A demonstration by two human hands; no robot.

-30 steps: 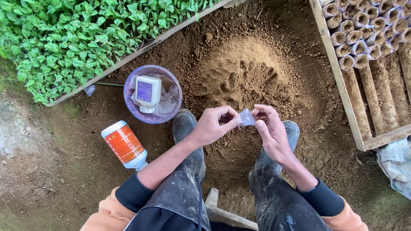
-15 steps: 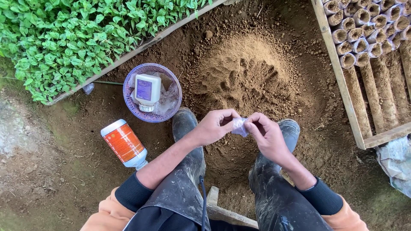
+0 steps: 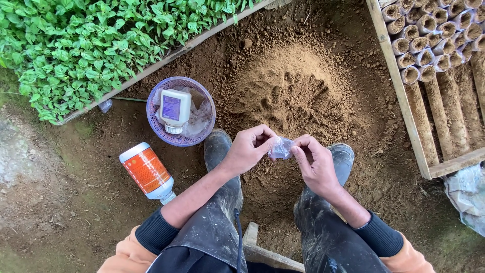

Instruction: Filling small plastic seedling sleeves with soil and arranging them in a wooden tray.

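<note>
Head view looks straight down on a seated person whose left hand and right hand meet over the ground between two muddy rubber boots. Between them sits a small clear plastic bag, pinched from both sides: the left fingers close on its nine o'clock edge, the right fingers on its three o'clock edge. Both hands are grasping the bag, neither slack nor fully clenched.

At twelve o'clock from the hands lies a mound of loose brown soil, marked with finger furrows. At ten o'clock stands a purple mesh basket holding a white bottle and crumpled plastic. An orange-labelled bottle lies on its side at eight o'clock. Green seedlings fill a bed at the upper left; at two o'clock a wooden frame holds rows of soil-filled bags.

The step in hand looks like opening the bag's mouth. Doing it well probably means rubbing the two film layers apart with thumb and forefinger, gripping only the rim so the thin plastic does not tear, and keeping the mouth facing up, close above the soil.
</note>
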